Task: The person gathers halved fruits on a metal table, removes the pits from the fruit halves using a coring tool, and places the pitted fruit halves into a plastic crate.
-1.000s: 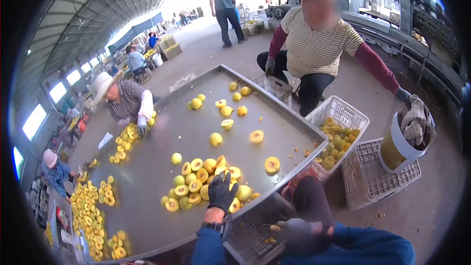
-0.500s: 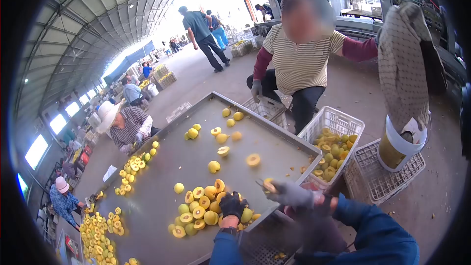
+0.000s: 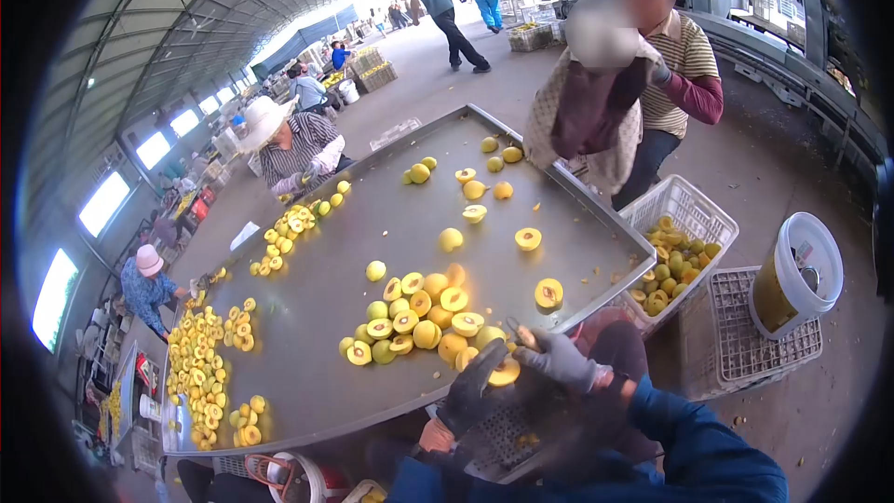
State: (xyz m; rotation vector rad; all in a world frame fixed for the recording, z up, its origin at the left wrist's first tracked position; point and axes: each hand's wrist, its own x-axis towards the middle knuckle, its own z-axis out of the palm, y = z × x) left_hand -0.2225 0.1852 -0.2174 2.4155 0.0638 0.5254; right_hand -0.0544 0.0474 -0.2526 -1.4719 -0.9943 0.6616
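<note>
My left hand (image 3: 468, 395), in a dark glove, is at the table's near edge, its fingers closed around a yellow peach half (image 3: 506, 373). Close beside it, my right hand (image 3: 564, 360) in a grey glove grips a small pitting tool (image 3: 527, 336) with a thin, looped metal tip. The two hands almost meet. Just beyond them lies a pile of peaches (image 3: 426, 333), some whole and some halved with stones showing. Another peach half (image 3: 548, 293) rests cut side up near the table's right corner.
The metal table (image 3: 326, 382) has a raised rim. Many halves (image 3: 197, 373) are heaped at its left end. A crate of peaches (image 3: 694, 210) and a white bucket (image 3: 796, 275) on an upturned crate (image 3: 764, 340) stand right. A co-worker (image 3: 684, 65) holds a cloth beyond the table; another (image 3: 298, 154) works at the far-left side.
My left hand has come back from the pile toward my right hand, now with a peach half. The co-worker has brought the cloth from above the bucket to their front. The view has shifted.
</note>
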